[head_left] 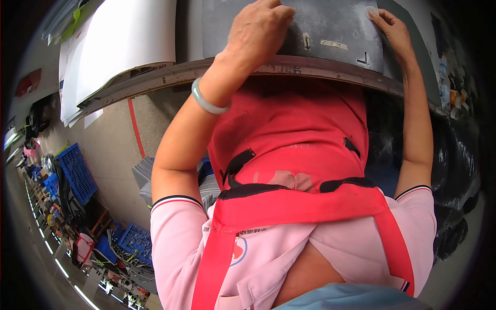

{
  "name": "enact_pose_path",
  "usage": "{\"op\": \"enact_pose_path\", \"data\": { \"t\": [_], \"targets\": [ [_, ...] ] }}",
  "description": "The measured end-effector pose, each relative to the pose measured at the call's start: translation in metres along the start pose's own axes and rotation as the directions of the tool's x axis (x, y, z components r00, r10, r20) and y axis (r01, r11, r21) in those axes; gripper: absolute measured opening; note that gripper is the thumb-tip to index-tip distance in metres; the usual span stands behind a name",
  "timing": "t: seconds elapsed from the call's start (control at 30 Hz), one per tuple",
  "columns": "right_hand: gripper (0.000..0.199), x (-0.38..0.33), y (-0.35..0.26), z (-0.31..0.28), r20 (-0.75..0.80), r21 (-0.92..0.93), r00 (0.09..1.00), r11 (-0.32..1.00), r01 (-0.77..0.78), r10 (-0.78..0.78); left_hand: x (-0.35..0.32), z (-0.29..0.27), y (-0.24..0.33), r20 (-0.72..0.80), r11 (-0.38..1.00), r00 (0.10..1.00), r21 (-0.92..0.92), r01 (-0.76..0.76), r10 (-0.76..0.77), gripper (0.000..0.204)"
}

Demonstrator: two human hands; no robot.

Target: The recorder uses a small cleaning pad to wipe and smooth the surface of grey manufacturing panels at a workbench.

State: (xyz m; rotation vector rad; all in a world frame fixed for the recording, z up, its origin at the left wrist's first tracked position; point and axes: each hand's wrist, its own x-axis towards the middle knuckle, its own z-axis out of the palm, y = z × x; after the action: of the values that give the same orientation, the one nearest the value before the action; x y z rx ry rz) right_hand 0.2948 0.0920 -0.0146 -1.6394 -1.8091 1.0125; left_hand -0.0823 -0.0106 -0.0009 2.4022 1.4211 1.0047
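A dark grey board (pixel 330 26) with chalky smudges lies on the worktable in front of me. My left hand (pixel 261 28), with a pale bangle (pixel 206 99) on its wrist, is over the board's left part. Its fingers are curled closed, and whatever they hold, if anything, is hidden. At the board's right edge, my right hand (pixel 395 32) pinches a small white round disc (pixel 370 12) between thumb and finger. Between the hands, a strip of pale tape (pixel 334 45) sticks to the board, beside a small upright slot-like piece (pixel 306 41) and a dark L-shaped mark (pixel 363 59).
Large white sheets (pixel 124 46) are stacked at the table's left, overhanging its worn front edge (pixel 170 77). Blue plastic crates (pixel 77 173) stand on the floor to the left. Black plastic bags (pixel 454 170) are piled at my right. My red apron (pixel 289 134) is close to the table edge.
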Motion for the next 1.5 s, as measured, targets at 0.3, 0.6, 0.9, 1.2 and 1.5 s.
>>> {"op": "enact_pose_path", "data": {
  "t": [0.3, 0.6, 0.9, 1.2, 1.5],
  "targets": [
    [0.016, -0.012, -0.036, 0.019, -0.145, -0.048, 0.989, 0.999, -0.004, -0.003, -0.014, -0.007, -0.01, -0.065, 0.998, 0.996, 0.012, -0.062, 0.063, 0.008],
    [0.034, -0.005, 0.001, -0.007, -0.034, -0.008, 0.999, 1.0, -0.029, 0.028, 0.024, 0.052, 0.024, 0.023, 0.984, 0.99, 0.116, -0.139, 0.137, 0.011],
    [0.019, -0.102, -0.077, 0.029, 0.024, -0.212, 0.963, 0.94, 0.268, -0.269, 0.018, 0.041, 0.025, 0.082, 0.984, 0.995, 0.167, -0.061, 0.048, 0.014],
    [0.014, -0.122, -0.074, 0.038, 0.115, -0.268, 0.949, 0.91, 0.316, -0.295, 0.02, 0.048, 0.03, 0.105, 0.981, 0.994, 0.192, 0.012, -0.032, 0.031],
    [0.022, -0.126, -0.069, 0.043, -0.047, -0.004, 0.998, 0.999, -0.048, 0.048, 0.02, 0.047, 0.028, 0.076, 0.973, 0.997, 0.23, -0.011, -0.007, 0.031]
  ]
}}
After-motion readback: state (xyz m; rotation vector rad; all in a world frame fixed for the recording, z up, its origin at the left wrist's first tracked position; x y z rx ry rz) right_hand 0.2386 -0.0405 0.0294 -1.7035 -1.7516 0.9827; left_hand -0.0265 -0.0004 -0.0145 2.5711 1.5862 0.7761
